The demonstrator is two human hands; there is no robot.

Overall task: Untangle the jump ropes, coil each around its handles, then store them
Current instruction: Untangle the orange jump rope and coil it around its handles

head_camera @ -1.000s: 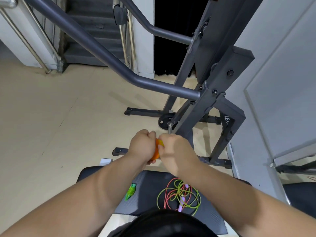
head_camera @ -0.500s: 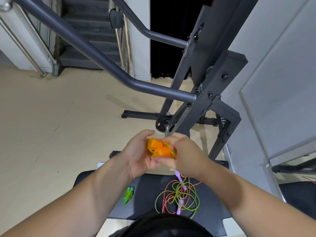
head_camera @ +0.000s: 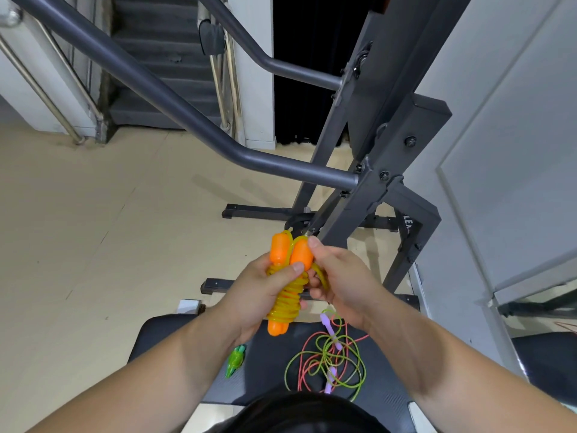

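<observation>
Above the worktop's point(head_camera: 168, 332) far edge, the left hand point(head_camera: 256, 295) grips the orange jump rope point(head_camera: 288, 296), whose yellow cord is coiled round both handles point(head_camera: 281, 248). The fingers behind the coil are hidden. The right hand point(head_camera: 343, 282) pinches a cord loop beside the handles. A green handle point(head_camera: 235, 364) lies near the worktop's left edge and a tangle of green and pink cords point(head_camera: 327, 360) lies mid-worktop. A dark shape hides the near edge.

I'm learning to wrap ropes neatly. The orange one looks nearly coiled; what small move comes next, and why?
Probably tuck the last loop in the right hand over the orange handles: the yellow rope is already wound round them in the left hand, and only that loop stands loose.
</observation>
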